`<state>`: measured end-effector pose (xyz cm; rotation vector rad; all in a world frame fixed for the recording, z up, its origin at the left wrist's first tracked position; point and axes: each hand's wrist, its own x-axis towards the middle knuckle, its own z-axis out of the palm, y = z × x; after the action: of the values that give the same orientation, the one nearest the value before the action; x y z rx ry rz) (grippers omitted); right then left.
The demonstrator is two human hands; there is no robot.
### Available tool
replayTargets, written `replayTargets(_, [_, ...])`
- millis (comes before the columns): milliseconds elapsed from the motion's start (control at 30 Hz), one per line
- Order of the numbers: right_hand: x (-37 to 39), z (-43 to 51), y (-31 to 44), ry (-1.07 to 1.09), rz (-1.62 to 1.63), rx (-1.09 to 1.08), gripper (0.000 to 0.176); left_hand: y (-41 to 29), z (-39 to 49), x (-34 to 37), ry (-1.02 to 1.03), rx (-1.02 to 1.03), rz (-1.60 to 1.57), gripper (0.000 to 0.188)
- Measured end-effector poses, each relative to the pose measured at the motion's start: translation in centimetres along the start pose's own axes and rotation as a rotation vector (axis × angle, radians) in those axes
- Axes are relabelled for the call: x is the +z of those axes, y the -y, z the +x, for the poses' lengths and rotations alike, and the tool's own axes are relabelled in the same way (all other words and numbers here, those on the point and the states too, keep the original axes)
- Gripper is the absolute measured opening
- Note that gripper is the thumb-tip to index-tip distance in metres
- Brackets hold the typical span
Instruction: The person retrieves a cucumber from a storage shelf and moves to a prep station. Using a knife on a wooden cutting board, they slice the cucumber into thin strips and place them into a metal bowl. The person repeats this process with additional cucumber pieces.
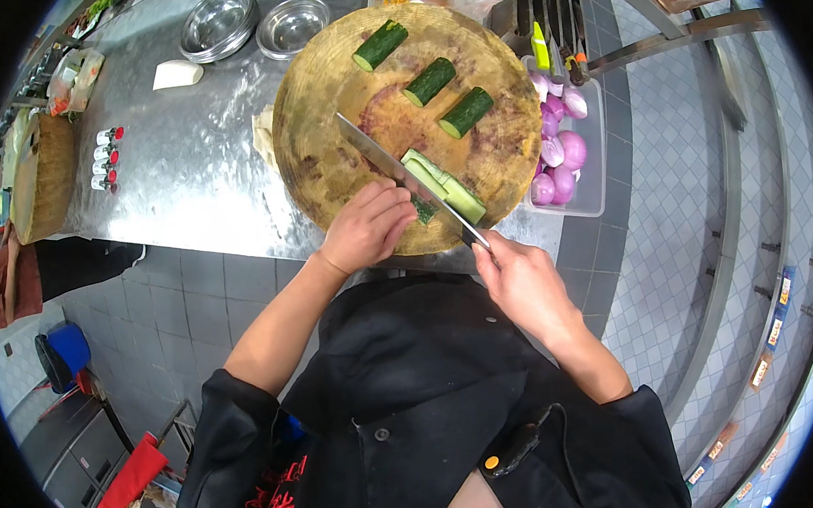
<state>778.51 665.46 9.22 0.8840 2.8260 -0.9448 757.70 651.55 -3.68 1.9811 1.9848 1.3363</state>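
My right hand point(525, 275) grips the dark handle of a long-bladed kitchen knife point(392, 164). The blade runs up and to the left across a round wooden chopping block point(330, 147). On the near side of the blade, a cucumber piece with green skin point(423, 209) is under the fingertips of my left hand point(370, 225); the blade and fingers hide part of it. Just beyond the blade lie pale-fleshed cut cucumber slices point(448, 187), overlapping. Farther up the block rest three unpeeled cucumber sections, one near the top point(381, 44) and two nearer the middle point(429, 82) point(466, 113).
A plastic tub point(599, 151) of peeled purple onions point(572, 149) stands right of the block, below a knife rack point(548, 1). Metal bowls point(218, 24), a white vegetable piece point(178, 74) and small red-capped bottles point(104, 159) sit on the steel table point(184, 156). Another person's arm point(11, 271) shows far left.
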Motion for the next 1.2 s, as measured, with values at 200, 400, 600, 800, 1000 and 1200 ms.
replayTargets(200, [2.5, 1.9, -1.6, 0.024, -0.002, -0.068, 0.022, -0.2, -0.2, 0.0, -0.005, 0.001, 0.016, 0.02])
replayTargets(400, [2.1, 2.4, -3.6, 0.066, 0.139, -0.013, 0.023, -3.3, -1.2, 1.6, -0.193, -0.276, 0.338, 0.07])
replayTargets(600, [1.9, 2.8, -3.5, 0.128, 0.15, 0.052, 0.024, -4.3, 0.0, 2.4, -0.116, -0.441, 0.333, 0.071])
replayTargets(800, [1.6, 2.9, -3.8, 0.105, 0.179, 0.031, 0.023, -5.4, 0.0, 1.0, 0.05, -0.498, 0.399, 0.067])
replayTargets(1000, [2.0, 2.6, -3.2, 0.052, 0.139, -0.059, 0.022, -2.3, -2.0, -0.6, -0.017, -0.07, 0.15, 0.042])
replayTargets(1200, [1.5, 0.9, -2.4, 0.021, 0.022, -0.183, 0.016, -1.0, -1.4, -0.7, 0.065, -0.018, 0.079, 0.025])
